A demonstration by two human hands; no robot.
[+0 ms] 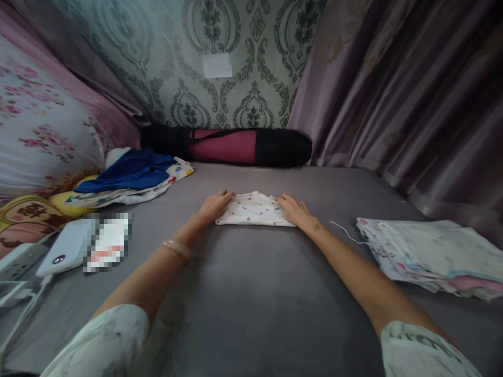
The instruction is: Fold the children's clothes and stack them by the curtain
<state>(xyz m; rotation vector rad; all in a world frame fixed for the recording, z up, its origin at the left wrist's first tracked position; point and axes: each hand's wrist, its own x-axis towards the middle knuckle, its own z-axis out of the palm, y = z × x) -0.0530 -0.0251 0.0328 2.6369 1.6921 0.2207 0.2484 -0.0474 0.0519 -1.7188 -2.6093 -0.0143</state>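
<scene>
From the head view, I have both hands at a white folded cloth (255, 210) with small scattered prints, lying flat on the grey sheet (251, 293) straight ahead of me. My left hand (215, 206) is at the cloth's left end and my right hand (294, 209) at its right end. In each grip my fingers are bent and touch the far corner of the cloth; the thumbs are hard to make out, so I cannot tell how far either grip is closed or whether the fabric is pinched. Between my hands the cloth's far edge is uneven, while its near edge runs straight.

Well to the right of the cloth sits a stack of folded fabric (444, 251), with a white string (346, 230) trailing from it towards the cloth. Left of the cloth and a little beyond it lies a blue garment (135, 170) on a patterned white one. Nearer me on the cloth's left are a white box-shaped device (68, 246) and a power strip (21, 260). Beyond the cloth, a long black and red bag (226, 146) rests against the patterned wall (255, 99).
</scene>
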